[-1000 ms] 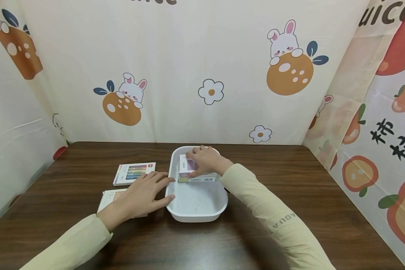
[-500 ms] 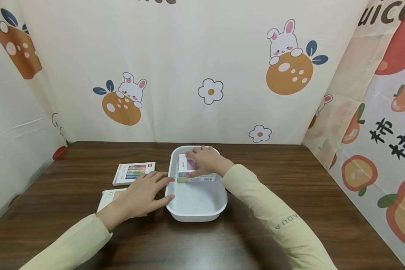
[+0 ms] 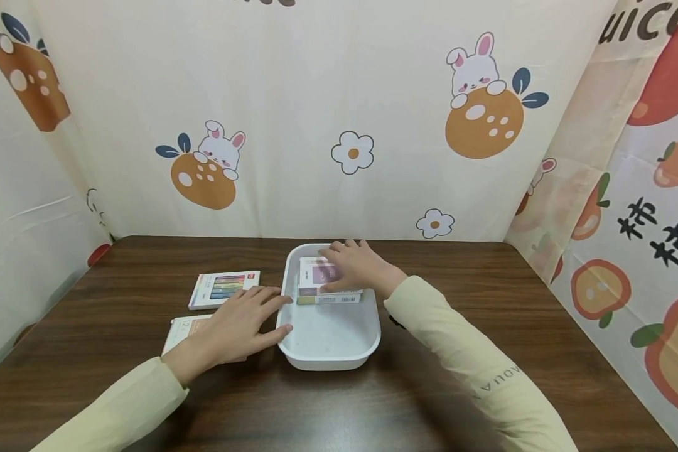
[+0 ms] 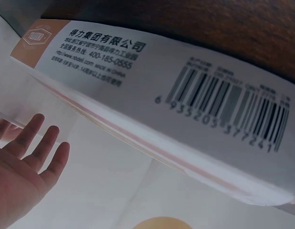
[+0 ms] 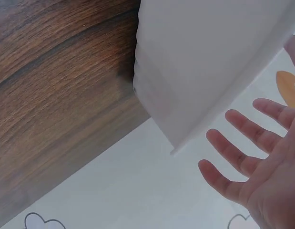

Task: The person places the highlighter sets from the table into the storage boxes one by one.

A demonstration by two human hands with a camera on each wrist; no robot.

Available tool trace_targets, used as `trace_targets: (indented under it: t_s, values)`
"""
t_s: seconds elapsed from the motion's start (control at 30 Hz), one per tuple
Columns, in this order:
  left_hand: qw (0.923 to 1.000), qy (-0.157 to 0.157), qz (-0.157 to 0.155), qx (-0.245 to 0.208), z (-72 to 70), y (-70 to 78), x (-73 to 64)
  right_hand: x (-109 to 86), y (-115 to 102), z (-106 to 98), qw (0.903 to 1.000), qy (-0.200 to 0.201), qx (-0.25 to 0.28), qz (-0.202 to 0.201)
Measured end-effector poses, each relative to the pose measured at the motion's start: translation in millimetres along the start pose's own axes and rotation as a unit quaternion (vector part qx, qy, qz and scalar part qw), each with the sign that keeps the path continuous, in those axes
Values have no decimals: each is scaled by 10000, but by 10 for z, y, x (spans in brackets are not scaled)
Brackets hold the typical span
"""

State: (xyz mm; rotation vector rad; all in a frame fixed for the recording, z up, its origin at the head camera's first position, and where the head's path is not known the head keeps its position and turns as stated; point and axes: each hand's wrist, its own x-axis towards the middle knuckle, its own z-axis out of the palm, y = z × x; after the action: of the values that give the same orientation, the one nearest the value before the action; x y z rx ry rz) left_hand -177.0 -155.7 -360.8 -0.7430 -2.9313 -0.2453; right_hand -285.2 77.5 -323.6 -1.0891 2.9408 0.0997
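A white plastic tub (image 3: 330, 345) stands near the table's middle. At its far end lies a flat white box with a purple picture (image 3: 319, 274), on top of another box with a yellow-green edge (image 3: 316, 300). My right hand (image 3: 361, 269) is over these boxes with fingers spread, covering their right part. The right wrist view has the same hand (image 5: 261, 167) beside the tub's outer wall (image 5: 199, 62), fingers apart and loosely bent. My left hand (image 3: 240, 326) stretches its fingers to the tub's left rim. In the left wrist view, a box side with a barcode (image 4: 228, 102) fills the foreground.
Left of the tub lies a white box with a row of coloured pens pictured on it (image 3: 224, 290). A second pale box (image 3: 182, 329) is partly hidden under my left forearm. A printed curtain (image 3: 294, 81) hangs behind the brown wooden table (image 3: 463, 351).
My right hand has shifted a little to the right and up from the purple-pictured box, baring more of its top. The left hand, the tub and the boxes stay in place.
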Motion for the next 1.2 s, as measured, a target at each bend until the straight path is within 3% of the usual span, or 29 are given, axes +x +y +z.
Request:
trace_targets:
  t_s: [0.53, 0.87, 1.2]
  values:
    - [10000, 33, 26, 1, 11, 8, -4, -431, 78, -40, 9976, 651, 222, 11]
    - [10000, 9, 38, 58, 5, 7, 4, -712, 117, 53, 9951, 904, 344, 183]
    - [9999, 52, 77, 117, 4, 8, 0, -939, 162, 175, 9916, 1213, 441, 106]
